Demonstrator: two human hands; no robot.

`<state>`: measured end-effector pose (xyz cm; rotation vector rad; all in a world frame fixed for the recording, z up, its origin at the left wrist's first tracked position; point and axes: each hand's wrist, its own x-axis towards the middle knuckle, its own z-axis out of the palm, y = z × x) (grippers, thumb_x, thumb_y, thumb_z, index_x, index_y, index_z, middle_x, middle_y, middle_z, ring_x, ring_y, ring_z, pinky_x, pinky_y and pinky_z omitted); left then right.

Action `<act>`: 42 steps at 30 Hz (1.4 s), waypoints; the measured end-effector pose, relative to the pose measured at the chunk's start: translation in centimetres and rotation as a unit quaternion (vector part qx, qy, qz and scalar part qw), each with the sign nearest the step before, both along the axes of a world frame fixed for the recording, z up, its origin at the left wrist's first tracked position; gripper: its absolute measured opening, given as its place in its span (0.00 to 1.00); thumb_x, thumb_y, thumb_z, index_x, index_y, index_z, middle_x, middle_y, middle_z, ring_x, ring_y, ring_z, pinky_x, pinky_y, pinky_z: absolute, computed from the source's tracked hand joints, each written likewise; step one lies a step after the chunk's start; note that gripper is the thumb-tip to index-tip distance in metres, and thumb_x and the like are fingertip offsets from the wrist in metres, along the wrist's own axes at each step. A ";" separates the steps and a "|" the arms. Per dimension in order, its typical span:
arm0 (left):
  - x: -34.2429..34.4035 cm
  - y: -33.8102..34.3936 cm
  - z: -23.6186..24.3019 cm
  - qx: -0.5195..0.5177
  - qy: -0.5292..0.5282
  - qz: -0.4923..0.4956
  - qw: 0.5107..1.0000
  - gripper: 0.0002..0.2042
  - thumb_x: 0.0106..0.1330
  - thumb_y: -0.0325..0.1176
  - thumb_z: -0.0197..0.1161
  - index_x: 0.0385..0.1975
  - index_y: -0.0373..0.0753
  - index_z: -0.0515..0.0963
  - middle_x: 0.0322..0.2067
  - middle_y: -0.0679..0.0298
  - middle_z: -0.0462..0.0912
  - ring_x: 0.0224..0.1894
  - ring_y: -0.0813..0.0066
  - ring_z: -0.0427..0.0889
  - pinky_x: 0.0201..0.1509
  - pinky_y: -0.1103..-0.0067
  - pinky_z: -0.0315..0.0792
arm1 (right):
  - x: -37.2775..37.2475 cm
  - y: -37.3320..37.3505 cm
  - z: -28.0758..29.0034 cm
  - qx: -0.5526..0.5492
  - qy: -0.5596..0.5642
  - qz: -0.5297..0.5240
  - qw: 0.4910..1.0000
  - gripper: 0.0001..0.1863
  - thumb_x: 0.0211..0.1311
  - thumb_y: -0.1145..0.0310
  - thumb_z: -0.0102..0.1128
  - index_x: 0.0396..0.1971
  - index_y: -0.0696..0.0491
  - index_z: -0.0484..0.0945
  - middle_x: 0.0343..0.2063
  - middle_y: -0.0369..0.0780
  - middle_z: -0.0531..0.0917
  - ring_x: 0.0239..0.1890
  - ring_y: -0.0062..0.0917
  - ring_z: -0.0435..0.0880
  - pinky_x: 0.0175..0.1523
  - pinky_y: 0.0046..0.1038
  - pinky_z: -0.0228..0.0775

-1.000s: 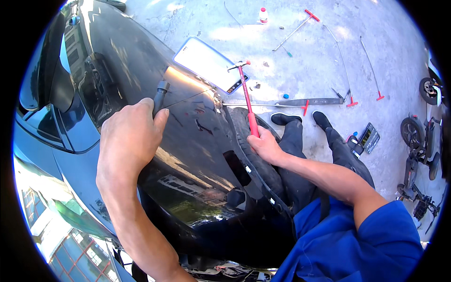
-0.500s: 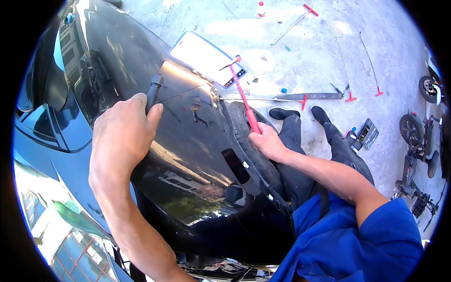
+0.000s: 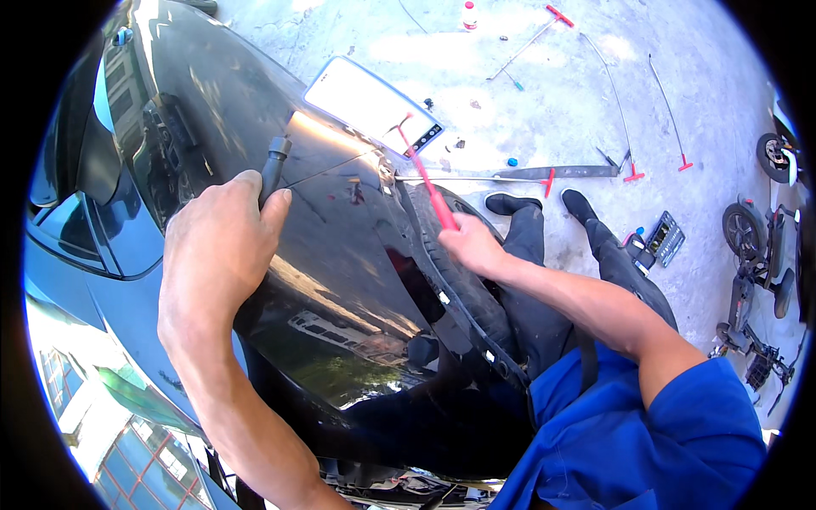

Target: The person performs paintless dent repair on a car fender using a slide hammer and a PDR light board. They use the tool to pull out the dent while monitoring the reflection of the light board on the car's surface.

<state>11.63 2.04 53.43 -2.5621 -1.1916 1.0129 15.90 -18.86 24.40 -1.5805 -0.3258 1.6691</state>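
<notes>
My left hand [image 3: 219,234] is closed round a dark, stubby cylindrical tool [image 3: 274,166] with a wider ringed end, close over the glossy dark car fender [image 3: 340,255]. What lies under its lower end is hidden by the fingers. My right hand [image 3: 470,244] grips the handle of a slim red hammer [image 3: 432,189], raised over the wheel-arch edge. Its small thin head overlaps a bright white light panel [image 3: 357,98] at the fender's far edge. Below the arch shows a black tire [image 3: 472,285]. A red reflection of the hammer shows in the paint.
On the concrete lie several red T-handled rods [image 3: 631,136], a dark flat strip [image 3: 578,172], a blue cap [image 3: 512,161] and an open tool case [image 3: 665,238]. A bottle [image 3: 469,15] stands farther off. Scooters [image 3: 752,246] stand at the right. My legs [image 3: 531,234] are beside the tire.
The hammer has swung left and slightly down, its head coming over the light panel's lower corner. My right hand has shifted a little left. My left hand has barely moved.
</notes>
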 end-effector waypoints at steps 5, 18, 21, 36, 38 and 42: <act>0.6 0.0 0.0 -0.003 0.000 0.004 1.000 0.19 0.75 0.44 0.56 0.28 0.34 0.75 0.22 0.51 0.77 0.26 0.56 0.78 0.39 0.62 0.72 | -0.4 0.0 -1.7 0.011 -0.015 -0.011 1.000 0.14 0.60 0.63 0.54 0.33 0.60 0.74 0.21 0.43 0.79 0.25 0.29 0.80 0.34 0.37 0.72; 0.0 0.0 0.0 0.007 0.005 0.000 1.000 0.18 0.75 0.44 0.56 0.28 0.35 0.77 0.21 0.53 0.77 0.26 0.59 0.78 0.38 0.64 0.71 | 0.0 0.4 -1.5 0.006 -0.011 -0.039 0.999 0.15 0.60 0.63 0.53 0.35 0.61 0.76 0.24 0.42 0.81 0.26 0.27 0.80 0.35 0.34 0.73; 0.5 0.1 -0.3 0.001 0.009 0.007 1.000 0.19 0.75 0.45 0.56 0.28 0.35 0.77 0.21 0.53 0.76 0.26 0.59 0.78 0.38 0.64 0.71 | -0.3 0.9 -1.1 -0.001 0.017 -0.105 0.994 0.15 0.60 0.63 0.53 0.34 0.62 0.75 0.22 0.42 0.80 0.25 0.27 0.80 0.34 0.35 0.73; 0.1 0.1 -0.2 0.006 0.005 0.001 1.000 0.19 0.75 0.44 0.56 0.28 0.35 0.76 0.21 0.53 0.76 0.25 0.60 0.77 0.37 0.64 0.71 | 0.2 2.0 -1.6 -0.012 0.015 -0.044 0.999 0.16 0.60 0.62 0.54 0.36 0.61 0.76 0.23 0.42 0.81 0.24 0.25 0.80 0.32 0.33 0.72; 0.4 0.1 -0.3 0.001 0.011 0.004 1.000 0.19 0.75 0.44 0.56 0.28 0.35 0.76 0.21 0.53 0.76 0.25 0.60 0.77 0.37 0.65 0.71 | -0.5 1.7 -2.0 0.000 0.024 -0.029 0.999 0.16 0.60 0.62 0.54 0.36 0.61 0.76 0.23 0.43 0.81 0.25 0.27 0.81 0.33 0.34 0.72; -0.1 0.1 -0.3 0.007 0.004 0.005 1.000 0.19 0.76 0.44 0.56 0.28 0.35 0.76 0.20 0.53 0.76 0.24 0.60 0.76 0.37 0.65 0.71 | -0.8 0.6 -2.3 0.002 -0.010 0.055 0.998 0.16 0.59 0.61 0.55 0.33 0.61 0.76 0.23 0.45 0.82 0.27 0.32 0.83 0.35 0.37 0.73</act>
